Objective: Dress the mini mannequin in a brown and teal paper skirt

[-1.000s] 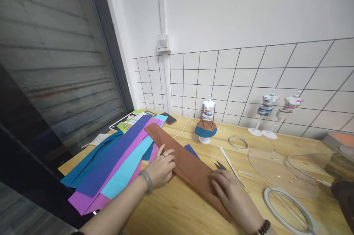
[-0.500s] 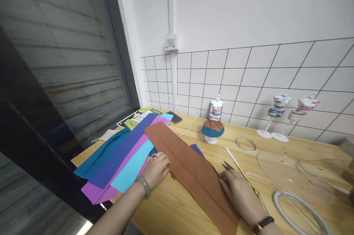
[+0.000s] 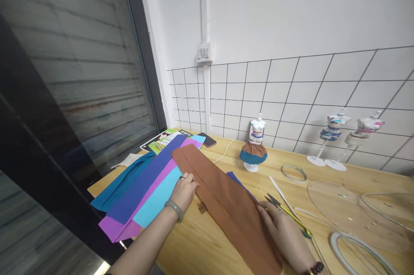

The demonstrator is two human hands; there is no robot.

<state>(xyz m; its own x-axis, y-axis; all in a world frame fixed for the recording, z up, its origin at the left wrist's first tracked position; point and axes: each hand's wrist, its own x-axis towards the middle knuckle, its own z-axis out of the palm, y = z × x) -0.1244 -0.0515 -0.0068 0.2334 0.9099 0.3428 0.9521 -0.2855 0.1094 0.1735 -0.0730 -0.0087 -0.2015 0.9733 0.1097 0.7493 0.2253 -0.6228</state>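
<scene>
A long strip of brown cloth (image 3: 223, 197) with a crease along its length lies slantwise on the wooden table. My left hand (image 3: 185, 189), a bangle on its wrist, has its fingers curled closed on the cloth's left edge. On the right edge my right hand (image 3: 283, 229) pinches the cloth between thumb and fingers. Yellow-handled scissors (image 3: 296, 219) lie just beyond the right hand, blades pointing to the upper left. A small brown scrap (image 3: 202, 207) rests beside the cloth's left edge, and some blue cloth (image 3: 237, 180) shows from behind the strip.
Teal, blue, purple and light blue cloth strips (image 3: 155, 180) overlap on the left. A phone (image 3: 207, 139) lies behind. A small dress form (image 3: 255, 150) wears a brown and blue skirt. Two more forms (image 3: 331, 135), rings (image 3: 294, 173) and a clear disc (image 3: 343, 206) are on the right.
My left hand has slid a little farther along the cloth's left edge, away from me. My right hand keeps its hold on the right edge. The view has shifted slightly left.
</scene>
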